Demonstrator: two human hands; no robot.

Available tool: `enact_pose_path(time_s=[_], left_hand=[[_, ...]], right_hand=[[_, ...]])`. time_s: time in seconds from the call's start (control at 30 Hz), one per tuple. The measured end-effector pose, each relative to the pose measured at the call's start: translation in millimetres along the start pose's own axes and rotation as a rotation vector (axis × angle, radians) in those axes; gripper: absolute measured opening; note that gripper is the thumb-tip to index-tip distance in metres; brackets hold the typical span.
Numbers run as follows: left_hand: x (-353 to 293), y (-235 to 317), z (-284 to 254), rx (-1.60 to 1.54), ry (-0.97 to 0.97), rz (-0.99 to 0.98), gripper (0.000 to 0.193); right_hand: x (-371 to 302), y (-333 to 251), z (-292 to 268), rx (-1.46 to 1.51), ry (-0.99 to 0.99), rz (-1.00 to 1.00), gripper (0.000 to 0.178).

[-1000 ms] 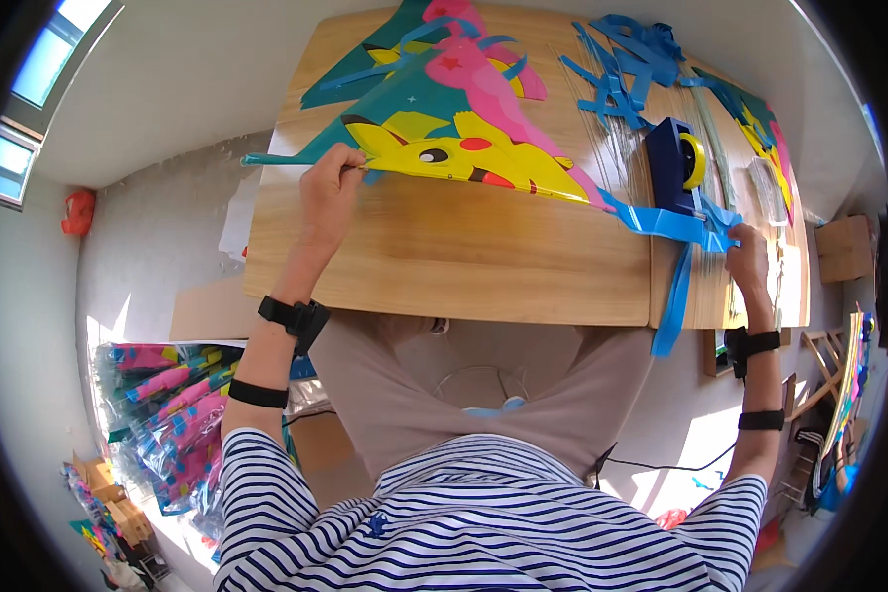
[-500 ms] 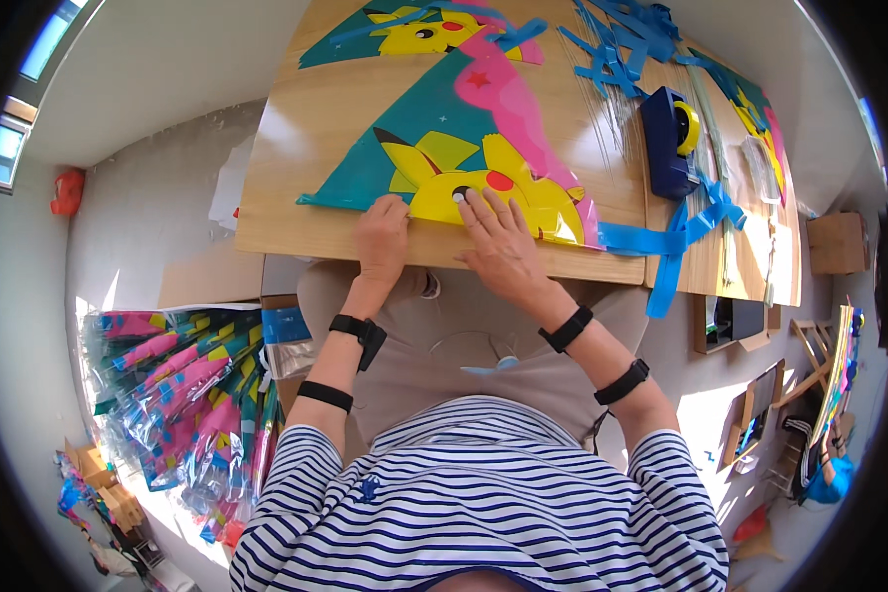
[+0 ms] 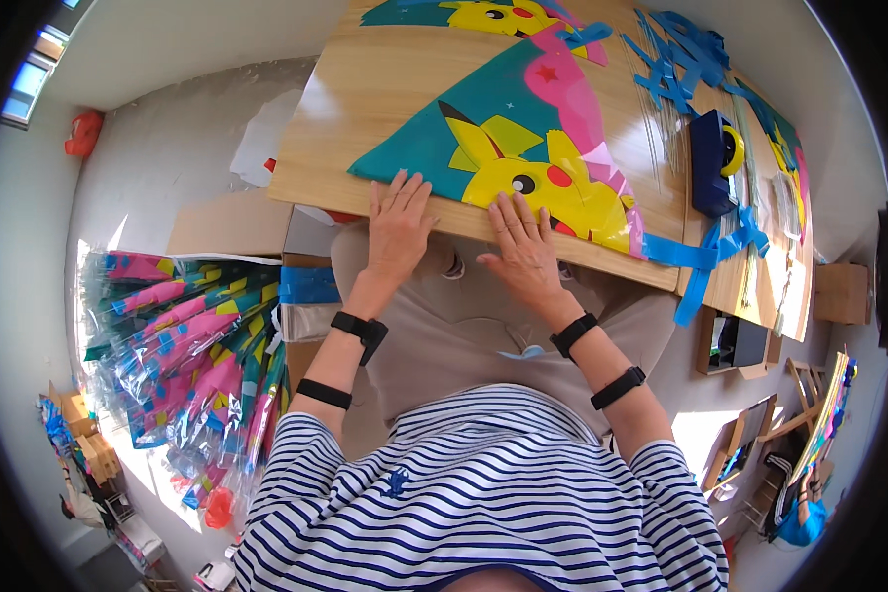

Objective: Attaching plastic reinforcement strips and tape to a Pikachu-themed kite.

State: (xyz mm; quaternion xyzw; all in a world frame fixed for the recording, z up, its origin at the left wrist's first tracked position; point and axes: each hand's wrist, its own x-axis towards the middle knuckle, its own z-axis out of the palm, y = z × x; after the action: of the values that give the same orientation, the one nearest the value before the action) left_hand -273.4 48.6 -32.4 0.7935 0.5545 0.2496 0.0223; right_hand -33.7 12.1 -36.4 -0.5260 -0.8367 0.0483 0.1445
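Observation:
A triangular kite sail (image 3: 508, 128), thin and glossy, lies on the wooden table along its near edge. It is teal and pink with a yellow long-eared cartoon figure. My left hand (image 3: 400, 227) rests flat on the sail's near edge, left of the yellow part, fingers stretched out. Over the lower edge of the yellow figure lies my right hand (image 3: 525, 247), its fingers also extended and slightly spread. Neither hand grips anything. From the sail's right corner runs a blue ribbon (image 3: 667, 251), part of it hanging over the table edge.
A dark blue tape dispenser (image 3: 708, 163) with a yellow roll stands at the right, near thin clear rods (image 3: 653, 133) and tangled blue ribbons (image 3: 686, 49). Another printed sail (image 3: 434, 14) lies farther back. Many bagged kites (image 3: 183, 345) are piled at left, beside a cardboard box (image 3: 227, 227).
My left hand has gone from curled fingers at the sail's edge to lying flat on it. My right hand stays flat near the edge. The whole view has shifted.

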Motion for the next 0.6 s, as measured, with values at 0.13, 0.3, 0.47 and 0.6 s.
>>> enact_pose_path(time_s=[0.13, 0.3, 0.47, 0.6], left_hand=[[-9, -22, -23, -0.011, -0.055, 0.045, 0.062], [-11, -36, -27, 0.009, -0.107, 0.065, 0.070], [-11, -39, -22, 0.023, -0.147, 0.033, 0.075], [-9, -40, -20, 0.022, -0.156, 0.020, 0.074]], right_hand=[[2, -4, -2, 0.013, 0.012, -0.002, 0.084], [3, -5, -2, -0.004, 0.006, -0.005, 0.083], [5, -6, -4, -0.018, 0.010, -0.006, 0.084], [21, -25, -11, -0.073, 0.040, -0.017, 0.086]])
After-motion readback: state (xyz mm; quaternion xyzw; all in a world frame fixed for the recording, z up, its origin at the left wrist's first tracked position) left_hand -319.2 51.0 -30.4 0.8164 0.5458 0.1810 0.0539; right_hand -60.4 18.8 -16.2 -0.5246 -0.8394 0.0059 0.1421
